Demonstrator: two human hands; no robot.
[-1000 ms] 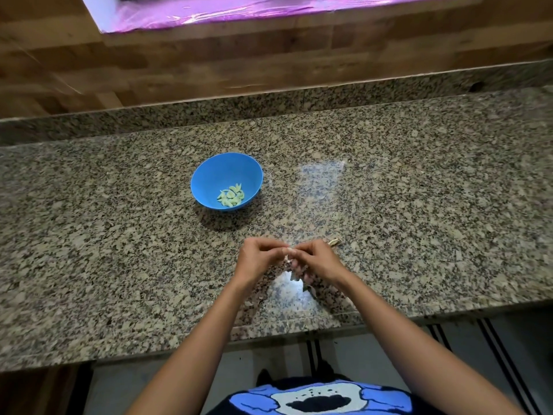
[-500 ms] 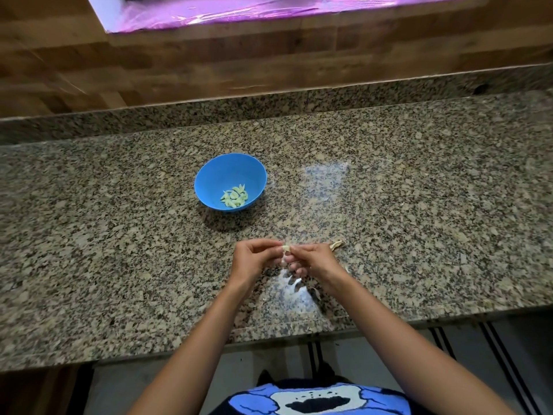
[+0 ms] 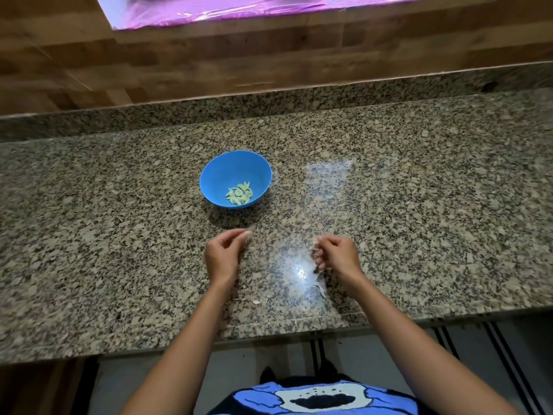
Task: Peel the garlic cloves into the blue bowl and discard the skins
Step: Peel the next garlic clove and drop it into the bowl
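In the head view both hands are closed in pinches; the left hand [image 3: 223,255] nips a small pale piece, the right hand [image 3: 338,255] bunches papery skins [image 3: 314,252].

As I judge it, the task is well along; a small heap of peeled cloves [image 3: 239,193] already lies at the bottom of the blue bowl [image 3: 233,167], which stands upright on the granite counter [image 3: 419,190] beyond the left hand, touched by neither hand. What is left, as I read it, is to drop the held piece into the bowl and to clear the skins, those in the right hand and the loose scraps [image 3: 319,287] on the counter just below it. I can make out no unpeeled garlic waiting, though small bits would be hard to find on the speckled stone.

As for the grip, the left thumb and forefinger meet at the tips on what I take for a bared garlic clove [image 3: 247,234], though blur leaves that unsure; the other fingers curl loosely. The right fingers fold tight round the skins, a wisp hanging below the knuckles; the hands hover just over the counter, well apart, the left nearer the bowl.
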